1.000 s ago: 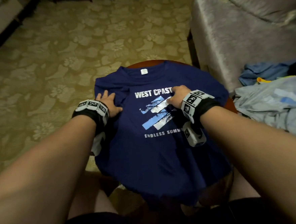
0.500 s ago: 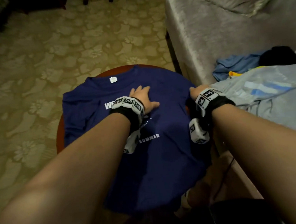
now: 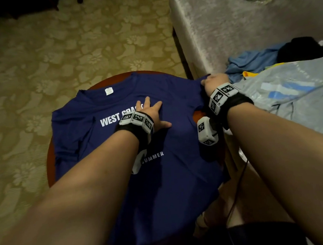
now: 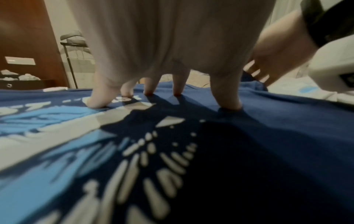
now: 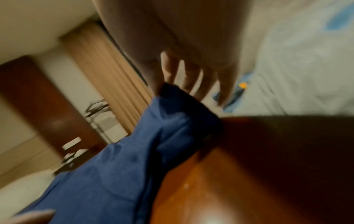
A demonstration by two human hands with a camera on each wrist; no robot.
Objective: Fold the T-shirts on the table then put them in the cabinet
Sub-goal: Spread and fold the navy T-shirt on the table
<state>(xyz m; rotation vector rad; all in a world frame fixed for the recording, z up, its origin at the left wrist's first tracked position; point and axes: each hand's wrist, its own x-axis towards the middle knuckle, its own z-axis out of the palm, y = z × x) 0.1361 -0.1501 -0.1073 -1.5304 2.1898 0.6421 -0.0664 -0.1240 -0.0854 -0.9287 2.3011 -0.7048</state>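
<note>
While left hand (image 3: 154, 113) pins navy tee (image 3: 175, 169), right hand (image 3: 214, 80) pinches sleeve (image 5: 172, 121)

A floral-patterned beige carpet (image 3: 60, 53) fills the upper left; a grey velvet sofa (image 3: 236, 27) occupies the upper right.

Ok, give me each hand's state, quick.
Left hand: open, fingers spread, pressing on the navy T-shirt.
Right hand: pinching the T-shirt's right sleeve edge.

Bare forearms — each wrist wears a black strap (image 3: 237, 102) carrying white marker-printed blocks (image 3: 136, 118).
</note>
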